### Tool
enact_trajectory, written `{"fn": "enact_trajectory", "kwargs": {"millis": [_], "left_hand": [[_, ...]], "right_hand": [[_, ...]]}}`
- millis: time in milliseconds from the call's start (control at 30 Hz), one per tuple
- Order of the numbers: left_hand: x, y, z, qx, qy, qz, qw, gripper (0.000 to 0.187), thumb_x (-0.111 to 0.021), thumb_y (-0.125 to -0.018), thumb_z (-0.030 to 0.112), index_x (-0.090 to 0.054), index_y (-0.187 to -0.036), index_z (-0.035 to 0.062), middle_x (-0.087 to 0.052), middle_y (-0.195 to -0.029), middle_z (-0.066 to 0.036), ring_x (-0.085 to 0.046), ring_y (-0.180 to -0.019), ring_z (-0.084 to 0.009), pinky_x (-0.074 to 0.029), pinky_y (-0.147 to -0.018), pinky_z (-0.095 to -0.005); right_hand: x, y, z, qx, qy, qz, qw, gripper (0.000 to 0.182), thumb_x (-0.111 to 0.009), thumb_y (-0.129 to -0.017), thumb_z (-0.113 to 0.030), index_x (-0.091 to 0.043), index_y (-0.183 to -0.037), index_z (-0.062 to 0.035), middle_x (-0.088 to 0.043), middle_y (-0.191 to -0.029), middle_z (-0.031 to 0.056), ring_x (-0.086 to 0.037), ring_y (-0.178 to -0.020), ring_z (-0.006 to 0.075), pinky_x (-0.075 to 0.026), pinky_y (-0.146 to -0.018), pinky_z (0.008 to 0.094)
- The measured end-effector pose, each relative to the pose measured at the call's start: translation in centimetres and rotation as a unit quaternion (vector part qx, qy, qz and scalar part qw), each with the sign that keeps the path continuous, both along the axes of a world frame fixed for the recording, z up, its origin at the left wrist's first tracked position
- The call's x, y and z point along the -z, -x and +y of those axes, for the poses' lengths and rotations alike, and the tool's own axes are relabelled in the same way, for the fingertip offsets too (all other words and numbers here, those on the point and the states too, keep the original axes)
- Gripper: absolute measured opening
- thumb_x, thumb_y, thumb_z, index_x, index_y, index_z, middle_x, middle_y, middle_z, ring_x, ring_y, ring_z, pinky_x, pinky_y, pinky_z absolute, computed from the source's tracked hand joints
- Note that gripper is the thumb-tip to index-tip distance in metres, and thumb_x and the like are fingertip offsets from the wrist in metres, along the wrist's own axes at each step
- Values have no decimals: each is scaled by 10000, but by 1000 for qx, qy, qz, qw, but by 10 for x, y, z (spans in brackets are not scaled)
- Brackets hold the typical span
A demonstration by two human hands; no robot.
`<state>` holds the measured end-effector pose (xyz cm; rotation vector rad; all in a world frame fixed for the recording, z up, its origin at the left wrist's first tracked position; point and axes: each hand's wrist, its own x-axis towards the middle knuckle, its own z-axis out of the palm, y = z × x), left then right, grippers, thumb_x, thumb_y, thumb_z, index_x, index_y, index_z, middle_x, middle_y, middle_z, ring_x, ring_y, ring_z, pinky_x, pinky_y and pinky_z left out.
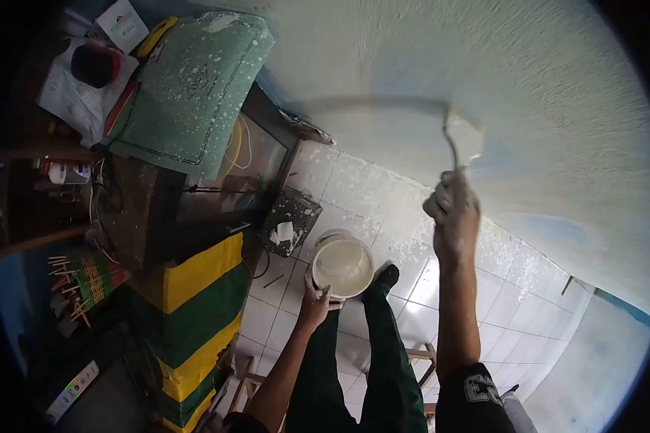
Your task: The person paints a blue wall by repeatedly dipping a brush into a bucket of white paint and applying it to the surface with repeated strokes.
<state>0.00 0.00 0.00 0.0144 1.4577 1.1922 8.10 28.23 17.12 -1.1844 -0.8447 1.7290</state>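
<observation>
My right hand (pixel 455 213) is raised at the wall, its fingers wrapped round the handle of a paintbrush (pixel 466 137). The brush's broad head is coated in off-white and overlaps the wall (pixel 527 79), with a dark shadow beside it. Lower down, my left hand (pixel 319 297) grips the side of a round white bucket (pixel 343 267), thumb near the rim. Pale, thick-looking paint (pixel 341 264) lies inside the bucket, which is held over the tiled floor (pixel 354 191). Whitish smears cover the fingers of my right hand.
A dark cabinet (pixel 133 209) stands left, with a paint-spattered green cover (pixel 195 86) on top. Below it is a yellow and green striped cloth (pixel 202 303). A small dark box (pixel 292 220) sits on the spattered floor. Wooden stool parts (pixel 420 355) show near my legs.
</observation>
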Motion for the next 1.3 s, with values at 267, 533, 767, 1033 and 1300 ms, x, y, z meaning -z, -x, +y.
{"fn": "enact_trajectory", "kwargs": {"millis": [267, 533, 767, 1033, 1300], "left_hand": [[3, 18, -10, -12, 25, -24, 999, 611, -422, -867, 61, -15, -1312, 160, -371, -1209, -244, -606, -859, -338, -572, -641, -392], [3, 26, -9, -27, 34, -7, 999, 613, -408, -879, 51, 8, -1316, 161, -374, -1221, -244, -604, -871, -343, -573, -638, -383], [18, 22, -9, -9, 46, -19, 999, 638, -391, -881, 36, 41, -1329, 174, -377, -1232, -235, -603, -876, -343, -567, -661, -390], [-2, 14, -12, 33, 48, -32, 998, 684, -393, -875, 20, 70, -1344, 200, -291, -1300, -213, -569, -944, -350, -564, -661, -416], [-1, 18, -22, 36, 48, -21, 998, 703, -393, -864, -15, 63, -1348, 212, -233, -1336, -191, -535, -998, -356, -561, -683, -418]], "right_hand": [[27, 27, -6, 41, -108, 0, 993, 344, -374, -931, -377, -430, -786, -70, -340, -592, -18, -299, -469, 64, -243, -410, 208], [281, 10, 22, 18, -35, -78, 996, 257, -388, -931, -313, -437, -786, -107, -390, -601, -30, -371, -487, 57, -321, -428, 217], [362, -19, 14, -6, 240, -152, 959, 153, -405, -848, -210, -435, -728, -121, -357, -498, -22, -347, -373, 103, -296, -343, 259], [243, 9, 57, -46, 224, -23, 973, 252, -429, -898, -320, -453, -759, -112, -339, -529, -67, -313, -401, 54, -276, -389, 219], [15, 25, -11, 15, -21, 82, 996, 274, -380, -937, -284, -464, -839, -42, -281, -535, -73, -234, -412, 24, -225, -410, 183]]}}
